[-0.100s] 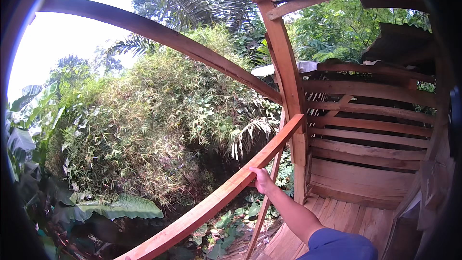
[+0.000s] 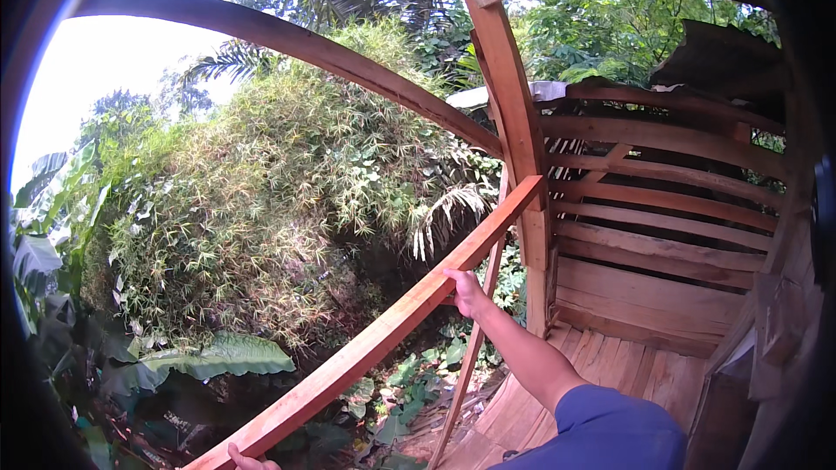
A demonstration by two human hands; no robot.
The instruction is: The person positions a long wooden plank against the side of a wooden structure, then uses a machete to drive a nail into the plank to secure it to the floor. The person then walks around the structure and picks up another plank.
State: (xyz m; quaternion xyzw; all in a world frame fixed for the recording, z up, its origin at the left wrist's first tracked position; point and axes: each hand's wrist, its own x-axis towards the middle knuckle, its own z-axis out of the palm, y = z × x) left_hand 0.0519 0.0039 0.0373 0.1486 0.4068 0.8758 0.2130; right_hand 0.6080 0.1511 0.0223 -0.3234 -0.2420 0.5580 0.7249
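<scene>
A long reddish wooden beam (image 2: pixel 370 357) slants from the lower left up to the upright post (image 2: pixel 515 113). Its far end overlaps the post in view; whether they touch I cannot tell. My right hand (image 2: pixel 470 294) grips the beam past its middle, thumb on the upper face and fingers underneath, partly hidden. At the bottom edge my left hand (image 2: pixel 251 459) holds the nearer part of the same beam. Only its thumb and a bit of the hand show there. The beam's near end lies outside the picture.
A dark overhead beam (image 2: pixel 287 43) joins the post from the left. A thin wooden brace (image 2: pixel 470 357) leans below it. Right of the post are a slatted plank wall (image 2: pixel 662 248) and a plank floor (image 2: pixel 610 348). Dense bushes (image 2: pixel 252 209) and a drop-off lie beyond the open side.
My left hand has come into view at the bottom edge, on the beam. The whole view has shifted slightly, and the beam's far end appears higher in the picture. My right hand keeps its grip.
</scene>
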